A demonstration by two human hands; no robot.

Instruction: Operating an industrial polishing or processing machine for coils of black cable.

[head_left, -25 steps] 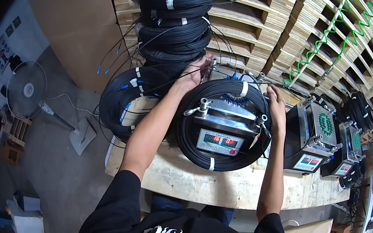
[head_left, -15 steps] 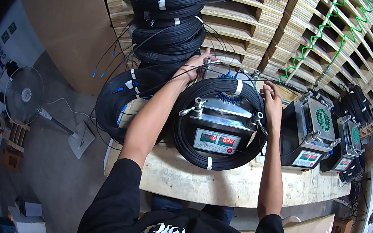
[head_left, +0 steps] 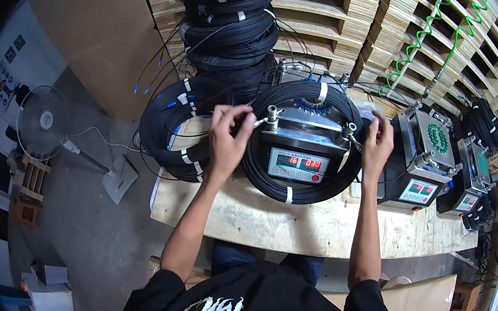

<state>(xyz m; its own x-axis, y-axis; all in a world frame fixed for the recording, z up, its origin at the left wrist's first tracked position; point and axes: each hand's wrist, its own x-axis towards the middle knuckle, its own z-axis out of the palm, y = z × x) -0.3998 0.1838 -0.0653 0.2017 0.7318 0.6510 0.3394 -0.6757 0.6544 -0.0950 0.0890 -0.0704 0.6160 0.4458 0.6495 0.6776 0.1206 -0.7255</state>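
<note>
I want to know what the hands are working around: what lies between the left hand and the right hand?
In the head view, the metal machine ringed by a black cable coil sits between left hand and right hand.

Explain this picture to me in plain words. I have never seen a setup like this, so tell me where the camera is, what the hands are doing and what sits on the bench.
The camera is worn on a person's head and looks down, so you see the arms reaching up from the bottom edge; the wide lens bends straight lines.

On the wooden bench stands a small metal machine with a red number display. A big coil of black cable lies around it. The left hand pinches at the machine's left clamp handle, by the coil's edge. The right hand touches the coil's right side near the other handle.

To the left are more black cable coils, and a taller stack behind. Similar machines stand to the right. Wooden pallets lean behind, and a fan stands on the floor.
</note>
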